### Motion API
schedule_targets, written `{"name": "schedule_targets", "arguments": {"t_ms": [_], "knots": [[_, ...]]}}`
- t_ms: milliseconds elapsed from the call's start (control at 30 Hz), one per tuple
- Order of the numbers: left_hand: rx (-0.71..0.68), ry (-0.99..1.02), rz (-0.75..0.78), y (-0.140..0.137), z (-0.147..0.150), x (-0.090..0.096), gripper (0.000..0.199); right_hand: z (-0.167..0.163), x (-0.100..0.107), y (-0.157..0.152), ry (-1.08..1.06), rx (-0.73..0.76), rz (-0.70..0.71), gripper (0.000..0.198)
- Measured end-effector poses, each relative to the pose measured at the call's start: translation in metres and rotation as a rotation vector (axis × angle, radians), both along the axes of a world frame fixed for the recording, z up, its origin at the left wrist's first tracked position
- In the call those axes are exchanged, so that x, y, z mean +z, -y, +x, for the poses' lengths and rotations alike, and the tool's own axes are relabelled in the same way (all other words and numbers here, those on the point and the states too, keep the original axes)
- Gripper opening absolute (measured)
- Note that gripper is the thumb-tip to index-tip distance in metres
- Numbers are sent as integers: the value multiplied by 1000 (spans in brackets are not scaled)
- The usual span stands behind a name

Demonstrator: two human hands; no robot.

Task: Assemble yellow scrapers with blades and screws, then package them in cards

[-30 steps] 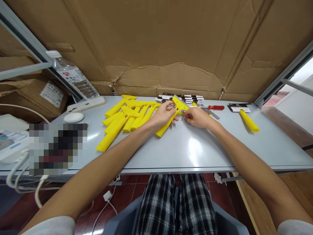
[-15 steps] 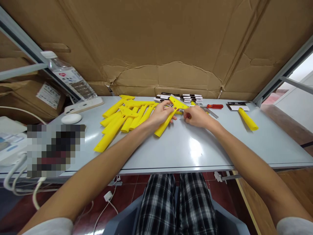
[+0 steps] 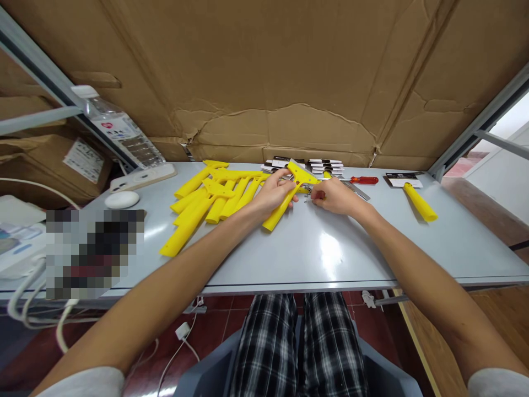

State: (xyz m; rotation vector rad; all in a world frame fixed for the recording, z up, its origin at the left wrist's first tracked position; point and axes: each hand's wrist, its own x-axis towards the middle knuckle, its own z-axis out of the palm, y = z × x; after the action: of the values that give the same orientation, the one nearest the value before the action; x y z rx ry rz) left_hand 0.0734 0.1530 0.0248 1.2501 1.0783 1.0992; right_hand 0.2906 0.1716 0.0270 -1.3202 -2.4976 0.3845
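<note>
My left hand (image 3: 276,193) is closed around a yellow plastic scraper handle (image 3: 281,214), tilted with its wide T-shaped head up and away from me. Just right of that head, my right hand (image 3: 333,197) rests low over the table with its fingers pinched together. Whatever lies between those fingertips is too small or hidden to make out. Small metal pieces, perhaps screws (image 3: 306,200), lie at the fingertips. To the left, several more yellow scraper handles (image 3: 188,226) lie in an overlapping row.
Behind my hands are stacks of black-and-white cards (image 3: 326,166), a red-handled screwdriver (image 3: 363,180) and a flat metal strip (image 3: 359,190). A carded yellow scraper (image 3: 419,201) lies at the right. A water bottle (image 3: 124,132), power strip (image 3: 142,177) and white oval object (image 3: 122,199) occupy the left.
My right fingertips have shifted slightly, and more of the small metal pieces show beside them. My left hand keeps its hold on the scraper handle.
</note>
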Motion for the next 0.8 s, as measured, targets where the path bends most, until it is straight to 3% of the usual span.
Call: {"name": "schedule_targets", "arguments": {"t_ms": [400,800], "knots": [[-23,13,48,0,-3,-1,43,8,9,-2,-74,-31,126,21],[-22,-87,158,-1,-4,-4,37,-5,-5,-1,44,-35,153,31]]}}
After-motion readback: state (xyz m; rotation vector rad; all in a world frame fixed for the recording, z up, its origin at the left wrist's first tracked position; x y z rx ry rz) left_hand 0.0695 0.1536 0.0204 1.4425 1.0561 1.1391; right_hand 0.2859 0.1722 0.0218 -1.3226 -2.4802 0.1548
